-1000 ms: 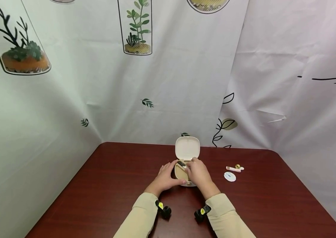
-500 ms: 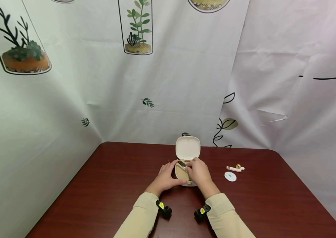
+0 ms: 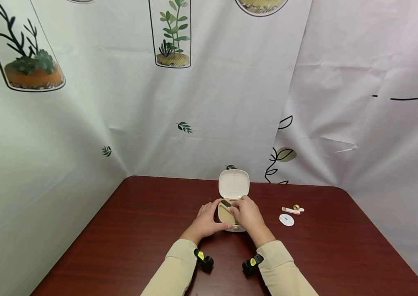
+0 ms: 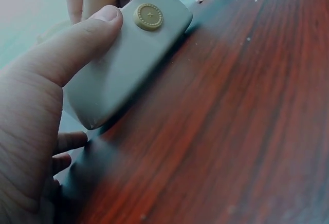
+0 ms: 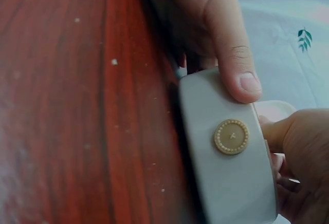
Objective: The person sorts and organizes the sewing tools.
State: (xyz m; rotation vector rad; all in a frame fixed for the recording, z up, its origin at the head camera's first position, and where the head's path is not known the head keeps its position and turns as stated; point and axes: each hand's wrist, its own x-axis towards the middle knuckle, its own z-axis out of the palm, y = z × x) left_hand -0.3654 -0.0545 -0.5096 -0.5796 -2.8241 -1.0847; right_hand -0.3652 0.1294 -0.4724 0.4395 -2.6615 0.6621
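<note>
A cream hinged case (image 3: 221, 213) stands on the table with its lid (image 3: 233, 183) raised. A round gold button (image 5: 232, 136) with a beaded edge is on its front wall. My left hand (image 3: 206, 221) holds the case at the left, thumb on the front wall, fingers around the side. In its tan interior lies a small dark oblong piece (image 3: 226, 203). My right hand (image 3: 247, 213) reaches in from the right, fingers curled, fingertips right beside this piece. The hand and front wall hide the fingertips, so I cannot tell whether they pinch it.
To the right on the dark red table (image 3: 138, 230) lie a white round disc (image 3: 286, 220), a slim pink-and-white stick (image 3: 291, 211) and a small gold item (image 3: 296, 206). A white printed cloth (image 3: 209, 102) hangs behind the table.
The right fingertips shift very slightly beside the dark piece inside the case. The left hand and the case stay in place.
</note>
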